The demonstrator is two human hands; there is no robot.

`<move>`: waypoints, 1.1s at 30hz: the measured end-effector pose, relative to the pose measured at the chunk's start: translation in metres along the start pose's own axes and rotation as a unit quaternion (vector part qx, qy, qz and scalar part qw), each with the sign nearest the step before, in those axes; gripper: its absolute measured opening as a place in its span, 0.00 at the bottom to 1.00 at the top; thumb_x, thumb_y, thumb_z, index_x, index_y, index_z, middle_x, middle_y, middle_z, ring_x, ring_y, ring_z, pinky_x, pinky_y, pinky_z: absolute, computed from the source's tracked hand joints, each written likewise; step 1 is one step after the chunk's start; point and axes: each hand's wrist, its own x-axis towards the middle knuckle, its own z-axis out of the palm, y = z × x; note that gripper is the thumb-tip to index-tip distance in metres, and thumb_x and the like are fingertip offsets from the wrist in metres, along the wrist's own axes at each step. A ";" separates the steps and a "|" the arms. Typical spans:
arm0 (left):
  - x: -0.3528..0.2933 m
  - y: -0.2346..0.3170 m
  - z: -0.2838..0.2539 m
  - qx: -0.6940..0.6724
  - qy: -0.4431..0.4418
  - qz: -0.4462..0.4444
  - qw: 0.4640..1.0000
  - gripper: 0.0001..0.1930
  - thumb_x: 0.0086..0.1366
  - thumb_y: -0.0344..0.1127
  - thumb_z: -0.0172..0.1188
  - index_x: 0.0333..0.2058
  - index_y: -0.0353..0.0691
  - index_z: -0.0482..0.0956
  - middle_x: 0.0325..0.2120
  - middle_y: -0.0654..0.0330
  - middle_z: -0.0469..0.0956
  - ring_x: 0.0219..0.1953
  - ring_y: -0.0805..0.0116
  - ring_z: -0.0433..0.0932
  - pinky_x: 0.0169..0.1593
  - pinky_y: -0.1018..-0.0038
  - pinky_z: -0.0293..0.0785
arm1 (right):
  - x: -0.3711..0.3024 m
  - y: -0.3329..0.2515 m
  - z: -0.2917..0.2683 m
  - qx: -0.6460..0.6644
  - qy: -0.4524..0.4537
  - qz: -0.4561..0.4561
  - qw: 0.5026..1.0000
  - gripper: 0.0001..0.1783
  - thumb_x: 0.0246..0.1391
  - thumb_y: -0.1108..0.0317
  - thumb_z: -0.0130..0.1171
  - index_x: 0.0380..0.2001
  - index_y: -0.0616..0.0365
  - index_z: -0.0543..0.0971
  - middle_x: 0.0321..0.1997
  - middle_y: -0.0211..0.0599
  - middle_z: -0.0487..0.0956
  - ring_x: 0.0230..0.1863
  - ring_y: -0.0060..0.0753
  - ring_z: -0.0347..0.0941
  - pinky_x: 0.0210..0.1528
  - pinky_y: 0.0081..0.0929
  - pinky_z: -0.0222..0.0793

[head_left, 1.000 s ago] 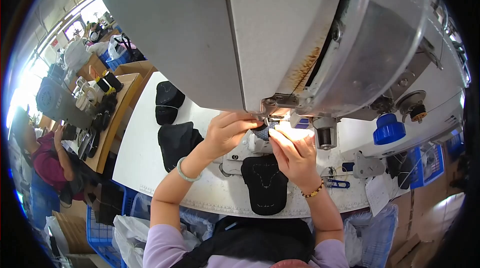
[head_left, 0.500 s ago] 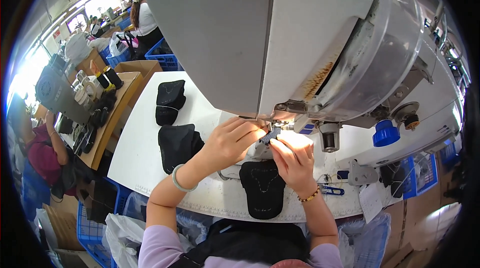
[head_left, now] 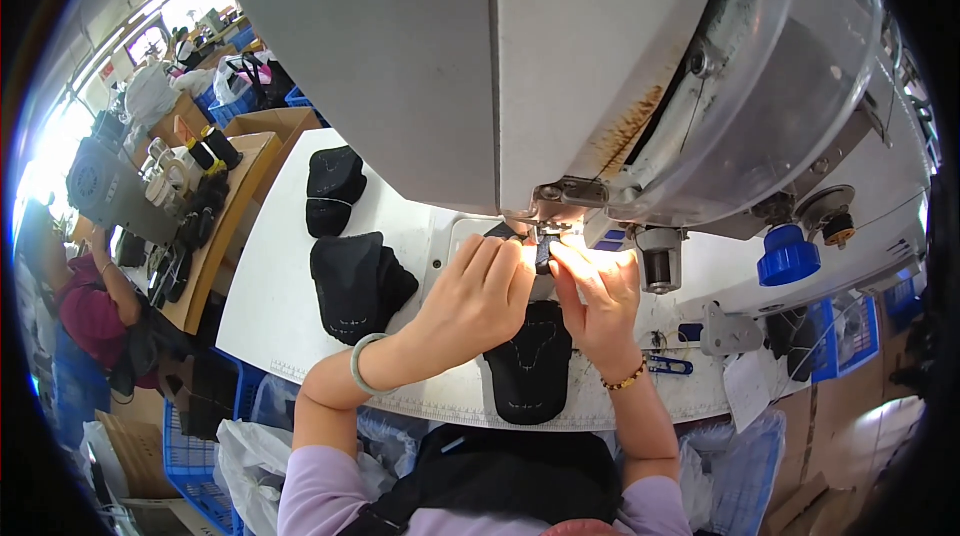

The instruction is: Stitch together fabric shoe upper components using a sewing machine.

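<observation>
Under the lit needle area of a large grey-white sewing machine, a small dark fabric piece sticks out toward me. My left hand is bent at its left side, fingers close together at the piece; its fingertips are partly hidden. From the right, my right hand pinches the piece's edge between thumb and forefinger. Just below my hands lies a stack of black shaped fabric pieces with light stitch marks. Two more black stacks, a nearer one and a farther tied one, rest on the left.
On the white table, blue thread snips lie right of my right wrist. A blue knob juts from the machine. Blue crates flank the table. At far left, another person's arm is by a wooden bench.
The small fabric piece has turned from a slant with its grey-blue face showing to pointing straight toward me under the needle area. Both hands have shifted slightly with it.
</observation>
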 end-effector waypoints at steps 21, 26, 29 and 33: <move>-0.012 -0.029 0.006 -0.196 0.048 0.068 0.977 0.25 0.40 0.22 0.56 0.44 0.29 0.73 0.43 0.53 0.74 0.47 0.54 0.75 0.46 0.68 0.75 | -0.015 -0.009 0.009 0.022 0.081 -0.136 0.987 0.20 0.40 0.70 0.67 0.41 0.51 0.75 0.42 0.27 0.73 0.41 0.30 0.69 0.42 0.29 0.64; -0.005 0.009 0.001 -0.015 0.060 0.020 0.998 0.20 0.45 0.22 0.53 0.41 0.23 0.72 0.39 0.46 0.72 0.45 0.53 0.76 0.44 0.69 0.75 | -0.008 -0.007 -0.003 0.062 0.059 -0.184 0.979 0.14 0.41 0.75 0.63 0.34 0.55 0.73 0.39 0.33 0.73 0.40 0.38 0.74 0.41 0.33 0.71; -0.009 0.012 0.009 -0.034 0.072 0.000 0.997 0.20 0.45 0.22 0.53 0.41 0.23 0.72 0.40 0.45 0.71 0.46 0.51 0.75 0.45 0.69 0.75 | -0.005 -0.006 -0.011 0.066 0.053 -0.181 0.980 0.13 0.41 0.78 0.62 0.34 0.56 0.75 0.38 0.32 0.75 0.38 0.37 0.75 0.39 0.31 0.71; -0.015 0.009 0.020 -0.091 0.112 -0.013 0.989 0.24 0.42 0.21 0.54 0.43 0.22 0.71 0.42 0.43 0.71 0.48 0.49 0.74 0.47 0.68 0.74 | -0.009 -0.003 -0.013 0.054 0.032 -0.179 0.982 0.14 0.39 0.78 0.64 0.34 0.56 0.77 0.39 0.31 0.76 0.39 0.35 0.75 0.40 0.30 0.71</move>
